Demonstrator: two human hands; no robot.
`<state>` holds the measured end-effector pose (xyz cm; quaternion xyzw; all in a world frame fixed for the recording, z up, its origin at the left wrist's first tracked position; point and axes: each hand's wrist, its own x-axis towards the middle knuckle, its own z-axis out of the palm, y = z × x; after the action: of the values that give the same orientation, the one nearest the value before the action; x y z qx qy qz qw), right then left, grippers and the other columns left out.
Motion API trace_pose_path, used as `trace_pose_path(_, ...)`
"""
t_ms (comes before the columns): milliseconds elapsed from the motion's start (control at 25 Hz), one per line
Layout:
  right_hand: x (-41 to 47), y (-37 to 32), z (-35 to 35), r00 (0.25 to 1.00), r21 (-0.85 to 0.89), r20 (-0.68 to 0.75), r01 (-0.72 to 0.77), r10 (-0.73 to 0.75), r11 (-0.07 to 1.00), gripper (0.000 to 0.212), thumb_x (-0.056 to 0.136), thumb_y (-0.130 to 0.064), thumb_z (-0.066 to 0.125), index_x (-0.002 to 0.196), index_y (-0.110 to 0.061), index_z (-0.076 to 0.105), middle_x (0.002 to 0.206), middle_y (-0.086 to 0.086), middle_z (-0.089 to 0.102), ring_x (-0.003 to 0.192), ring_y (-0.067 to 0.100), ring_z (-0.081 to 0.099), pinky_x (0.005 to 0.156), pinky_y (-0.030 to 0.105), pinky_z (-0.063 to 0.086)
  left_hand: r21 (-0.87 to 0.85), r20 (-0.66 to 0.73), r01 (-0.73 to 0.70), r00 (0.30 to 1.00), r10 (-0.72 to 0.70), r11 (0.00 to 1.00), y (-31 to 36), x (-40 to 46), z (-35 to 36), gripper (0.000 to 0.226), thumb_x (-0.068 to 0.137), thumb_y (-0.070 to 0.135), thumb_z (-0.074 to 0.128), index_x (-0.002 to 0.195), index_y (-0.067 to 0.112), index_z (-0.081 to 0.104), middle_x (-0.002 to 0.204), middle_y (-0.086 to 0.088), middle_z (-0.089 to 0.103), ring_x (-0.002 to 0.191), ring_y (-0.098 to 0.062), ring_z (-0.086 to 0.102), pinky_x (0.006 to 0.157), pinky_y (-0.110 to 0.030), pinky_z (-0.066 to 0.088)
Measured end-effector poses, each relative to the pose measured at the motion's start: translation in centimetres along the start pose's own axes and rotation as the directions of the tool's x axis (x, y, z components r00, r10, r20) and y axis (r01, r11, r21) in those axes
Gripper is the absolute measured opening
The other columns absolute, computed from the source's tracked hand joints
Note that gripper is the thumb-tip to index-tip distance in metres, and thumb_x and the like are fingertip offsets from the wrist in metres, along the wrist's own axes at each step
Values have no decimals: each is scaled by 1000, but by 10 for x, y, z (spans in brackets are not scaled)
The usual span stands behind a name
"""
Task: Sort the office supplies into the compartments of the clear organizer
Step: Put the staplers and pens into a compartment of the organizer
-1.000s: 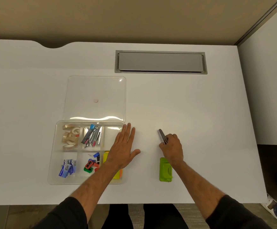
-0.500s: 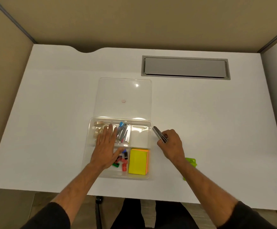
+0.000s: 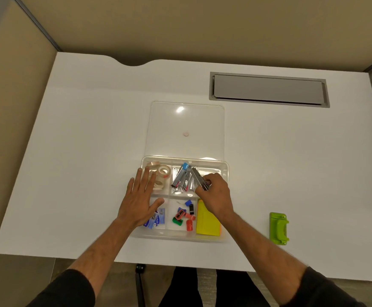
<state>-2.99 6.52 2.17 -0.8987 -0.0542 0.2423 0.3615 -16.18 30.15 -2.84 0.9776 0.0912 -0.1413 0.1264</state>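
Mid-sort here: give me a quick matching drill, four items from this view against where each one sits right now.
Items:
1. tape rolls
2. yellow sticky notes
3. green hole punch
4. metal stapler

Places:
A. on the desk, right of the organizer
B. gripped by the right hand over the far middle compartment
C. far left compartment
D. near right compartment

Pairs: 1-C, 2-D, 3-A, 4-B
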Motion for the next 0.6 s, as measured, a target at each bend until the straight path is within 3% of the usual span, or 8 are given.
trace_pose_path(240,7,-15,24,998,-24,-17,-62,61,998,46,77,-37,69,119,-21,59,102,-4,57,78,9,55,68,23,42,-19,-18,-33,999,33,999,-4,2,8,88,91,70,33,156,19,3,164,-5,-6,150,-30,-6,117,-51,14)
trace_pose_path(440,9,-19,38,997,-21,-54,-61,60,998,18,81,-30,67,95,-28,56,95,-8,52,77,10,55,61,18,39,-19,-22,-47,999,47,999,-3,5,10,90,89,74,31,157,19,5,164,-6,-4,150,-32,-5,117,-52,13)
trace_pose_path(600,14,-20,48,999,-111,-44,-31,26,993,24,84,-33,70,102,-21,59,98,-6,45,86,14,52,72,24,44,-19,-19,-39,999,39,999,-4,6,11,91,89,75,31,157,20,5,164,-6,-4,150,-32,-5,116,-51,12)
